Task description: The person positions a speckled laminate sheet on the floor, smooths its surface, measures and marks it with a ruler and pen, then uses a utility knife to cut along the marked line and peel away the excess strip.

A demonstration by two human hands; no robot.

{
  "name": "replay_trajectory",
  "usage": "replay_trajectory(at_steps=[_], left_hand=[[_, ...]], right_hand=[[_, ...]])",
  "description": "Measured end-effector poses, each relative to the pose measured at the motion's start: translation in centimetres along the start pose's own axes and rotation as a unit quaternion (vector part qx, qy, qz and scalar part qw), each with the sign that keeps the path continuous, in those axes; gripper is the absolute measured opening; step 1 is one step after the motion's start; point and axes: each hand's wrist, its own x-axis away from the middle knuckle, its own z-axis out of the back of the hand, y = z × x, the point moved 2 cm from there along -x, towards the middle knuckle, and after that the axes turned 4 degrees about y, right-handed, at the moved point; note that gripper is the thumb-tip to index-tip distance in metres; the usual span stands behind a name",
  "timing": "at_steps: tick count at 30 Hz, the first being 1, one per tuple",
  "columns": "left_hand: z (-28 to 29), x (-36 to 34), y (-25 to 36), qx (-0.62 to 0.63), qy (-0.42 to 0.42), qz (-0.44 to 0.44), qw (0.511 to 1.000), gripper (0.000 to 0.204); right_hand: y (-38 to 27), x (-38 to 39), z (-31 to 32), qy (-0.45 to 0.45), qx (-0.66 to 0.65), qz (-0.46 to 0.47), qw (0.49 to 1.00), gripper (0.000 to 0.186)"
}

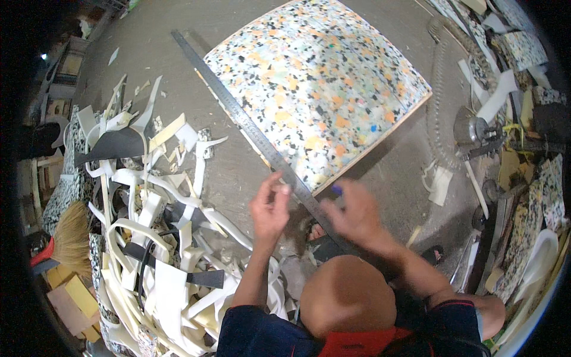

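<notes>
A square slab of speckled foam [315, 83], flecked white, black and orange, lies on a pale board-like edge. A long steel ruler [226, 104] runs diagonally along its lower-left side and extends past the near corner. My left hand [270, 205] is beside the ruler near that corner, fingers curled; whatever is between the fingertips is too small to name. My right hand [354, 211], smeared by motion, is just right of the ruler, below the slab, with a small blue object [337, 190] at its curled fingers, partly hidden by them.
Foam offcuts [163, 273] heap at lower left beside a straw broom [71, 238]. Along the right lie a coiled hose [440, 119], a round metal tool [468, 128] and stacked foam scraps [538, 202]. My feet and grey concrete floor [143, 35] show around the slab.
</notes>
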Motion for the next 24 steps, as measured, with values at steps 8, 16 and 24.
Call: replay_trajectory(at_steps=[8,16,24], left_hand=[[1.9,-1.0,-3.0,-0.026,0.100,0.022,0.994,0.032],[0.6,-3.5,-5.1,-0.008,0.168,0.024,0.985,0.039],[-1.7,-4.7,-3.5,-0.290,0.157,-0.203,0.922,0.042]], right_hand=[[2.9,3.0,-6.4,-0.099,-0.149,-0.198,0.964,0.044],[11.7,1.0,6.3,0.159,0.078,-0.071,0.982,0.033],[20.4,1.8,10.9,0.271,0.147,-0.254,0.917,0.039]])
